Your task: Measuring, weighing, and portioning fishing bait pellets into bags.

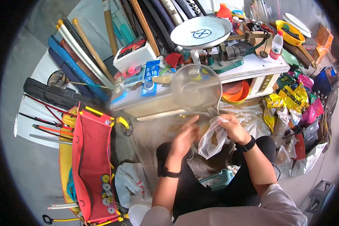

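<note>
My right hand (235, 129) is closed on the rim of a clear plastic bag (212, 139) that hangs with its mouth spread. A translucent plastic ladle (197, 89) extends beyond it towards the bench; its handle runs down to the bag's rim at my right fingers, and its end is hidden there. No contents are plain in the ladle's bowl. My left hand (186, 136), slightly blurred, is raised left of the bag, fingers apart and holding nothing. Brown grains (243, 113) lie on the plastic sheet (149, 141) beyond my knees.
A white bench (158, 103) carries a balance scale with a white enamel pan (202, 32), a water bottle (276, 45) and a blue packet (150, 77). Orange basins (237, 91) sit beneath. A red folding wagon (93, 163) stands left; colourful bags (292, 99) are piled right.
</note>
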A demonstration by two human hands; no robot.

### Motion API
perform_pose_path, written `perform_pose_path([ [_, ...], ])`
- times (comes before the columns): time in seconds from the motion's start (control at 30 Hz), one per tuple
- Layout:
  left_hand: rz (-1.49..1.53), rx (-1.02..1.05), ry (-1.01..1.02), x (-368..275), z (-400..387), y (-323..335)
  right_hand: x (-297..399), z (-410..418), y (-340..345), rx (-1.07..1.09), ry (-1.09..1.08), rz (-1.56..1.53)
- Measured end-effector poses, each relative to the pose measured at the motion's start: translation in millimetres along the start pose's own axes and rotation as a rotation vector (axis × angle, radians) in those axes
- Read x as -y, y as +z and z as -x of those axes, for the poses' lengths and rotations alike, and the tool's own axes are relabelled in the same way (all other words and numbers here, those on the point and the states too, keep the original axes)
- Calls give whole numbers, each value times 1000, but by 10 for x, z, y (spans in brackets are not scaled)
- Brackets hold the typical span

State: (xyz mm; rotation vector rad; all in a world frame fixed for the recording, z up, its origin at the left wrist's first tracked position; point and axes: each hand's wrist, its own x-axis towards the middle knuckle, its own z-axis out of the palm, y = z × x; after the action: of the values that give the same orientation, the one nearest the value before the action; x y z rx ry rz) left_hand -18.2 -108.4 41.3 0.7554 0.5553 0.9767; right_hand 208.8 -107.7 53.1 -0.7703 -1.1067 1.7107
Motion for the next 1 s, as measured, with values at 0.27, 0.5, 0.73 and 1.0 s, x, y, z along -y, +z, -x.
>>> perform_pose_path([
  [0.27,-89,9,-97,255,-574,-13,-109,-100,146,135,9,220],
  [0.5,56,-98,-23,25,-798,-42,-23,-59,151,205,12,382],
  [0.73,46,-267,-50,48,-996,-363,54,21,-151,251,282,914],
  [1.0,-438,-177,-244,241,-1008,-317,107,112,-625,-519,-450,-35],
])
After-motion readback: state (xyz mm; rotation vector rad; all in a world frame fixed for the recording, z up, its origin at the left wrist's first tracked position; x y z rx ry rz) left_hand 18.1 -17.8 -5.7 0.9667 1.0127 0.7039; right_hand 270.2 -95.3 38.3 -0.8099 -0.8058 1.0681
